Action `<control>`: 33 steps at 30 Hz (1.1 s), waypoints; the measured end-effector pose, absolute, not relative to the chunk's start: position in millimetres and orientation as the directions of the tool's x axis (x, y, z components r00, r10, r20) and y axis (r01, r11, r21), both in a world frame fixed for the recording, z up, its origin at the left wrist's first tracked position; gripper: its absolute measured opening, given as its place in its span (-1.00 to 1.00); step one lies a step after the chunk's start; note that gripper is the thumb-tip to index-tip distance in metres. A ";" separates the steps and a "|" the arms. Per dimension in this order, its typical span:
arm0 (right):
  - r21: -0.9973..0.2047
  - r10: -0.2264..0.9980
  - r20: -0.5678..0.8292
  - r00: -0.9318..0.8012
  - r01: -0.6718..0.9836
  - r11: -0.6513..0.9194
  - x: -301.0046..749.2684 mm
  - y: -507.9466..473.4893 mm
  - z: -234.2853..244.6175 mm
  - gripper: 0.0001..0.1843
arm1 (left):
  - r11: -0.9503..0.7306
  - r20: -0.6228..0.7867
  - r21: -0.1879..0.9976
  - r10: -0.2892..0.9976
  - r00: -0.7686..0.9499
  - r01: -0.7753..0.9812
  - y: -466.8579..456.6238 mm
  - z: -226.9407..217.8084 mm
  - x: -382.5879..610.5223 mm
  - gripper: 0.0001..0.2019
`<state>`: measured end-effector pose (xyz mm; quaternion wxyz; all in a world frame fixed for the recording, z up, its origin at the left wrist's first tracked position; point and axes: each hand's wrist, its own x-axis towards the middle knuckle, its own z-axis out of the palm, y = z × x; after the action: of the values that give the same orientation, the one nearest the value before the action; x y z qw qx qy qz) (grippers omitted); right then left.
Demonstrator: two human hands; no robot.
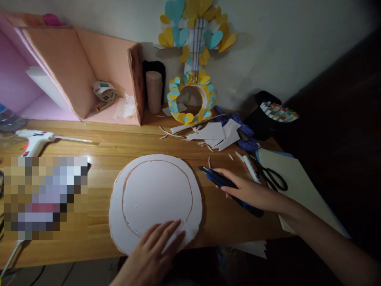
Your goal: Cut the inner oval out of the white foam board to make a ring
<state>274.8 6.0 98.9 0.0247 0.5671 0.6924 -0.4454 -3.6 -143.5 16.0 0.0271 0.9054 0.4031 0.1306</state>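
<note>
- So the white board point(157, 194), a roundish piece, is lying flat on the wooden table point(98, 230), right in front of the person, with a brownish ring line running inside its edge.
- The left hand point(159, 246) is resting on the board's near edge, fingers stretched out fairly flat and close together — they're pressing on top, not wrapping around anything.
- The right hand point(245, 190) is holding a blue and black knife point(222, 179), fingers closing around the handle. Its tip is pointing toward the board's right side, near it but not touching.
- Just beyond that hand, a white marker point(251, 169) and black scissors point(276, 178) are lying close together, and a pad of paper point(293, 171) is sitting on the far right.
- White scraps point(212, 134) are piling up behind the board, below a ring of yellow and blue paper hearts point(175, 93).
- Over on the left, a glue gun point(37, 141) is lying near a pinkish box point(108, 53) — a tape roll point(104, 90) is sitting inside.
</note>
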 end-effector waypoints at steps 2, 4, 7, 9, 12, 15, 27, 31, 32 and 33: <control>-0.614 0.736 -0.562 -0.377 0.786 -0.066 280.0 -1.1 99.9 -0.35 | -0.662 0.170 0.070 0.745 0.645 0.746 -145.2 16.3 -33.7 -0.42; -0.626 0.706 -0.589 -0.393 0.775 -0.091 280.9 -5.8 102.7 -0.30 | -0.599 0.132 0.046 0.797 0.590 0.799 -146.9 14.7 -49.6 -0.34; -0.635 0.663 -0.633 -0.399 0.758 -0.150 274.8 -11.7 110.5 -0.31 | -0.555 0.162 0.023 0.823 0.545 0.831 -147.8 10.0 -44.5 -0.36; -0.629 0.653 -0.664 -0.364 0.745 -0.225 268.3 -15.0 115.3 -0.33 | -0.548 0.227 -0.021 0.812 0.537 0.836 -147.9 5.9 -27.7 -0.46; -0.576 0.700 -0.669 -0.249 0.769 -0.277 260.2 -16.6 116.4 -0.39 | -0.482 0.312 -0.059 0.823 0.475 0.874 -149.3 0.1 5.4 -0.56; -0.553 0.790 -0.572 -0.222 0.815 -0.172 256.3 -13.2 110.0 -0.44 | -0.402 0.359 -0.007 0.854 0.377 0.916 -149.4 0.1 36.6 -0.39; -0.499 0.894 -0.287 -0.344 0.851 0.167 258.6 -2.3 92.5 -0.48 | -0.327 -0.105 0.063 0.937 0.332 0.943 -39.4 45.6 80.6 -0.41; -0.467 0.886 -0.292 -0.360 0.862 0.196 260.1 -2.6 90.4 -0.46 | -0.318 -0.155 0.044 0.934 0.321 0.947 -32.3 36.3 80.1 -0.37; -0.448 0.886 -0.294 -0.359 0.870 0.204 260.4 -2.9 90.4 -0.46 | -0.309 -0.160 0.057 0.936 0.314 0.949 -33.1 35.2 79.7 -0.36; -0.426 0.886 -0.294 -0.360 0.879 0.215 260.4 -3.4 90.9 -0.45 | -0.301 -0.164 0.070 0.937 0.308 0.951 -34.0 34.8 79.2 -0.35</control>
<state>260.4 -3.4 90.9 -0.0065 0.5659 0.7794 -0.2688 79.2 -34.0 34.8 0.0770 0.8052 0.5862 -0.0458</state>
